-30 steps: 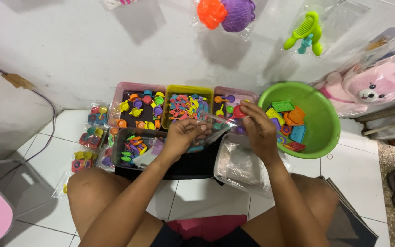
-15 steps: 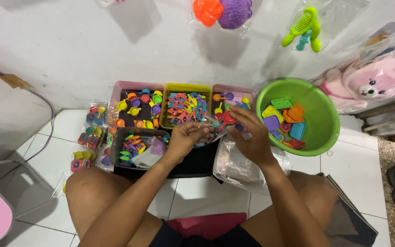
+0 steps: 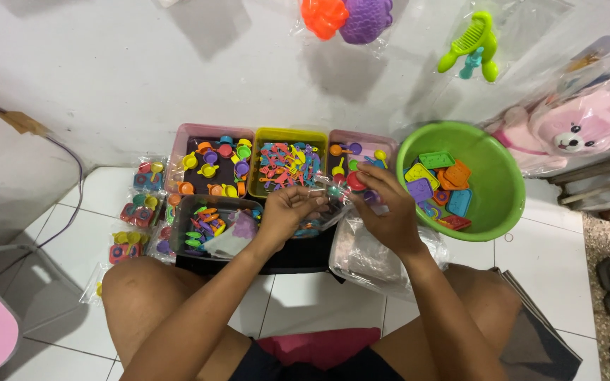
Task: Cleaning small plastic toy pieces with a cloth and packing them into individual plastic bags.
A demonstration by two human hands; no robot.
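My left hand (image 3: 287, 212) grips the mouth of a small clear plastic bag (image 3: 325, 210) with small coloured toy pieces inside. My right hand (image 3: 384, 210) holds the bag's other side, its fingers pinching a red toy piece (image 3: 355, 182) at the opening. Both hands hover over the trays of tiny plastic toys: a pink tray of cups and pans (image 3: 211, 168), a yellow tray of utensils (image 3: 287, 166), a pink tray (image 3: 361, 152) behind my right hand, and a clear tray of small pieces (image 3: 210, 224) near my left hand.
A green basin (image 3: 492, 176) with flat coloured toy trays stands right of my hands. A stack of clear bags (image 3: 372, 257) lies below my right hand. Filled toy packets (image 3: 139, 215) lie on the white tiles at left. Bagged toys and a pink plush (image 3: 577, 134) hang along the wall.
My right hand has come down and left from the basin's edge to the bag's opening with the red piece. The left hand has kept hold of the bag almost in place.
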